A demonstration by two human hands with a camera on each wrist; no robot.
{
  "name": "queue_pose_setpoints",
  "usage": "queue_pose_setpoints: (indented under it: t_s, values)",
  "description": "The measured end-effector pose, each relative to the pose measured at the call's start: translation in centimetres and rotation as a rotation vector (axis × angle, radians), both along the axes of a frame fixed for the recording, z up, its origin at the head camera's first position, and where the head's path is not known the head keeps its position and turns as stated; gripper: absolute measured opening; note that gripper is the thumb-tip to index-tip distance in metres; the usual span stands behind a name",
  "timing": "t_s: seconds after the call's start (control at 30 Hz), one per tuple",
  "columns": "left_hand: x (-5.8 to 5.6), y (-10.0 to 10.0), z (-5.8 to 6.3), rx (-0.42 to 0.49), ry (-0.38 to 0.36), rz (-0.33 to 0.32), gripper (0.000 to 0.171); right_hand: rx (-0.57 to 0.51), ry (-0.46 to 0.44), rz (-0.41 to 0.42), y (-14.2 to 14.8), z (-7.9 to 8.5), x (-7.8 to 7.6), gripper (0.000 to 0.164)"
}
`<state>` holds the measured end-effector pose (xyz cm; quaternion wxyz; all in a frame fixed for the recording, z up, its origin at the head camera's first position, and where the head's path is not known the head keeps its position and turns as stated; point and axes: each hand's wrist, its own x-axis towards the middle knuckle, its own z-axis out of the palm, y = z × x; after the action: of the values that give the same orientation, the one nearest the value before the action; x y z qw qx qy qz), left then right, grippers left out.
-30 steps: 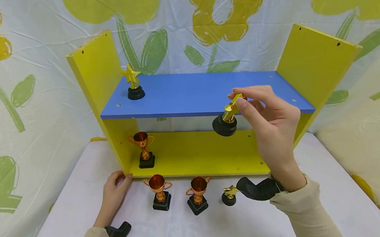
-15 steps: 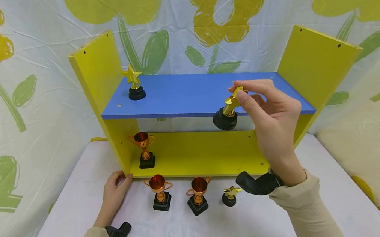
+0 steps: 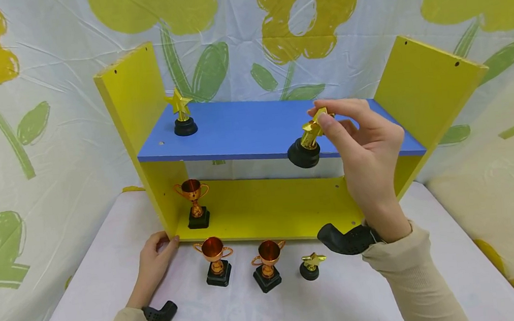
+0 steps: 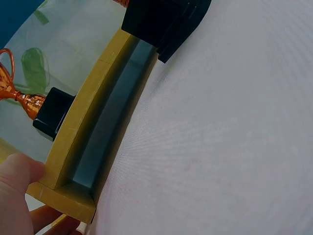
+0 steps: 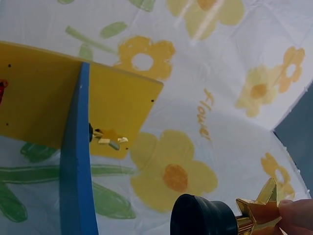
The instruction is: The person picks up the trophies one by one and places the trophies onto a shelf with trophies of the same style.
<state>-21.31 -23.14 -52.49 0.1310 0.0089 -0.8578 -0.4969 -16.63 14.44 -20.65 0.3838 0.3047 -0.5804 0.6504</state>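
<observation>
My right hand (image 3: 371, 155) pinches a gold star trophy (image 3: 310, 138) by its star, thumb against fingers. The trophy hangs tilted, its round black base (image 5: 203, 218) in front of the blue shelf board's front edge. My left hand (image 3: 155, 258) grips the lower left corner of the yellow shelf unit (image 3: 270, 208); the left wrist view has the thumb (image 4: 22, 171) on one side and fingertips below. Another star trophy (image 3: 183, 117) stands at the left of the blue board (image 3: 240, 131). A bronze cup trophy (image 3: 195, 204) stands below it on the yellow bottom board.
On the white table before the shelf stand two bronze cup trophies (image 3: 217, 261) (image 3: 267, 265) and a smaller-looking gold star trophy (image 3: 310, 266). Yellow side panels (image 3: 429, 81) rise at both ends. A flower-printed cloth (image 3: 237, 45) hangs behind.
My right hand has lifted the star trophy a little, its base now at the level of the blue board's front edge. The left hand has stayed at the shelf corner.
</observation>
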Motion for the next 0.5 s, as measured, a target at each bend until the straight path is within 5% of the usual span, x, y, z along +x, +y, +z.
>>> queue_pose_setpoints:
  t_s: [0.5]
  values:
    - [0.06,-0.02,0.05,-0.002,0.004,-0.004,0.039,-0.015,-0.014,-0.009,0.26,0.29,-0.42,0.013]
